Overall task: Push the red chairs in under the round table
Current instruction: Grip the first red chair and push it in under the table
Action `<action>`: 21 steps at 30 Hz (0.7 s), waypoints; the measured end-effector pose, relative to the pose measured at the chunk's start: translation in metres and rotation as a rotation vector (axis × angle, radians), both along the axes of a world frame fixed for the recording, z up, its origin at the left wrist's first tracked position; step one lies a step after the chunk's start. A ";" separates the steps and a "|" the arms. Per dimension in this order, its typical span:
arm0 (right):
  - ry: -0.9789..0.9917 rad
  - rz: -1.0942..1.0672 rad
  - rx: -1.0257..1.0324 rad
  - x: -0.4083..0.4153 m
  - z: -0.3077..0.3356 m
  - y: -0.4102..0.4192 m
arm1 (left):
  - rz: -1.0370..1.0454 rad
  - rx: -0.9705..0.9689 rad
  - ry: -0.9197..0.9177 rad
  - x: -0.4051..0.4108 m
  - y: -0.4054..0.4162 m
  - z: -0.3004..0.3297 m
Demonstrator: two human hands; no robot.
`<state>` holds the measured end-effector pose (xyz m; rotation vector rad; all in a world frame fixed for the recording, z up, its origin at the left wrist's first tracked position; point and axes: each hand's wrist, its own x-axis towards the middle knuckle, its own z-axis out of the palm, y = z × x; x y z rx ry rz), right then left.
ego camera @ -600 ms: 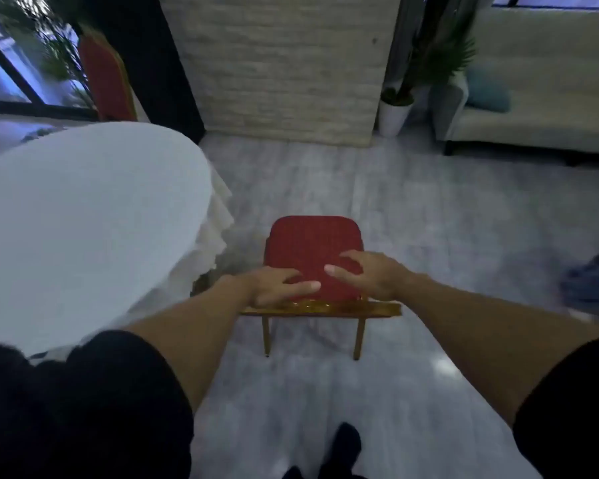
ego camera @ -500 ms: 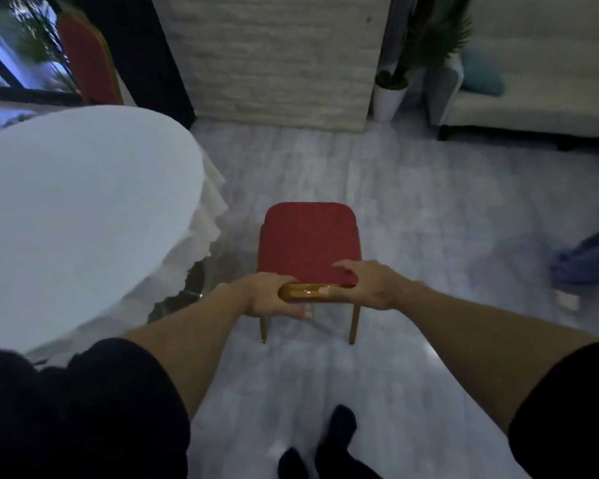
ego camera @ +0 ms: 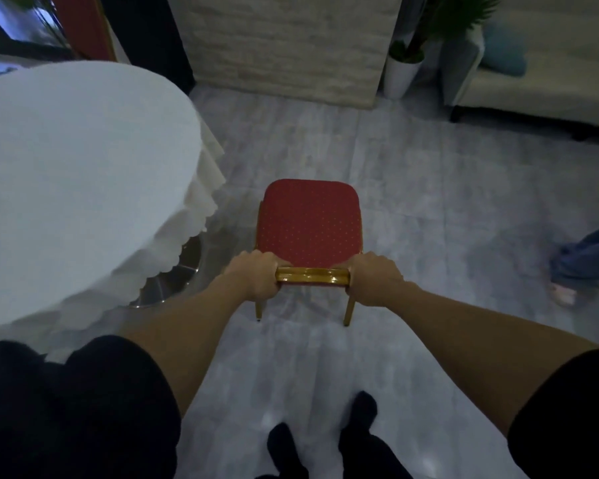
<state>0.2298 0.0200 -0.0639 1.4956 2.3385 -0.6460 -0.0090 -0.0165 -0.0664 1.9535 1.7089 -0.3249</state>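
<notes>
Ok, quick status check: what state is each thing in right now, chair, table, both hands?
Red padded chair with gold metal frame: upright on the floor, beside the table, not yet pushed under it.
Round table with white scalloped cloth: covered, chair outside its edge.
Left hand: closed on the chair's gold top rail.
Right hand: closed on the same rail.
Second red chair: standing behind the table.

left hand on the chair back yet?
Touching. Head view: left hand is wrapped around the gold top rail of the chair, fingers curled over its left end.
</notes>
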 end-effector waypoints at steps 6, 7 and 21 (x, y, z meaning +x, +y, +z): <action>0.039 0.131 -0.011 0.022 -0.004 0.026 | -0.007 0.027 0.035 0.021 0.007 0.002; 0.043 0.157 -0.011 0.030 -0.005 0.032 | 0.021 0.017 0.036 0.027 0.010 0.000; -0.087 0.442 0.080 0.192 -0.041 0.166 | 0.232 0.079 -0.004 0.211 0.045 -0.009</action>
